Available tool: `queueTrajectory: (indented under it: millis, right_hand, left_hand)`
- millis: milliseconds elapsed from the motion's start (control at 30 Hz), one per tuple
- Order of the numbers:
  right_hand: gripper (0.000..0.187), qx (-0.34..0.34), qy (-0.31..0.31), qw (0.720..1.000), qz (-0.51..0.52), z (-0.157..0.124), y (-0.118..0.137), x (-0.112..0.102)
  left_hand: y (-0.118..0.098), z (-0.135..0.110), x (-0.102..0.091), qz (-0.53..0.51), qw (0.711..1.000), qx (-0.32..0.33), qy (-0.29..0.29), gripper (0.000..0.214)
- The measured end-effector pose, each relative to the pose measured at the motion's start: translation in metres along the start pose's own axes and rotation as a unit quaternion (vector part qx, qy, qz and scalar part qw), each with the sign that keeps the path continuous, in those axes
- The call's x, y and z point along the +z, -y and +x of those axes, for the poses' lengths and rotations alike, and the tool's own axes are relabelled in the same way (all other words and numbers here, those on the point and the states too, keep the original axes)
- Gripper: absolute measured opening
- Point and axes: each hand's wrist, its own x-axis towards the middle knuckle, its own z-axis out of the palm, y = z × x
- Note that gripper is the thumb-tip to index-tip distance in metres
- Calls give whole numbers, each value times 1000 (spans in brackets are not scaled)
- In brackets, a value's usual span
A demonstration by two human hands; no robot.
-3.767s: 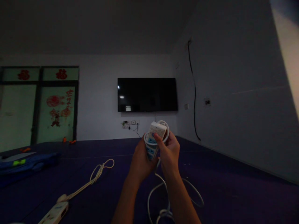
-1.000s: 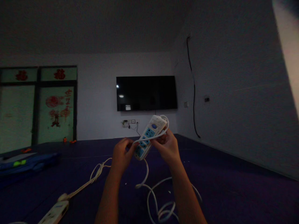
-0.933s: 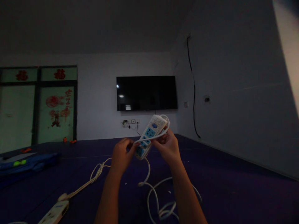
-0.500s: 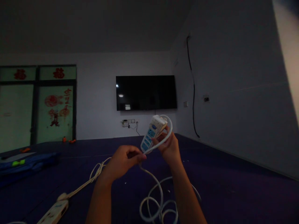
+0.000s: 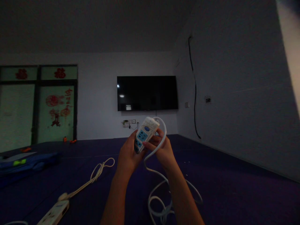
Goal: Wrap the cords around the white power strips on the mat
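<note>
A white power strip with blue sockets is held up in front of me, tilted, its switch end toward the upper right. My left hand grips its lower left side. On the other side my right hand holds it, thumb near the sockets and the other fingers partly hidden behind. The strip's white cord loops out at the top, passes over my right hand and hangs down to loose coils on the dark blue surface.
At lower left lies a second power strip with its bundled cord. Blue cloth lies at far left, with small orange objects farther back. A television hangs on the far wall.
My left hand has left the cord and taken hold of the strip's lower side. The strip and my right hand have shifted slightly left, and the cord now hangs free below.
</note>
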Motion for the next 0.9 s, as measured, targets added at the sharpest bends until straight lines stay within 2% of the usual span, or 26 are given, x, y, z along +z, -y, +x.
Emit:
queueTrajectory:
  millis: [133,267,400,533,667,800,900]
  right_hand:
    - [62,14,26,1000,-1,2,-1,-2]
    - [56,66,41,997,-16,3,-1,-10]
    - [44,134,47,990,-23,3,0,-12]
    - [56,177,53,983,-23,2,-1,-8]
    - [59,166,131,976,-47,-2,-2,-2]
    - [45,156,240,954,-92,-7,-7,2]
    - [37,155,278,937,-143,-8,-16,2]
  left_hand:
    - [4,0,-4,-37,999,21,-19,56]
    - [9,-1,-15,29,998,13,-60,62]
    - [12,0,-24,91,993,-4,-74,67]
    - [16,0,-30,130,988,-23,-85,68]
    - [21,1,-36,124,985,-55,-103,67]
    - [23,2,-43,126,977,-113,-132,69]
    - [22,1,-45,131,972,-117,-155,67]
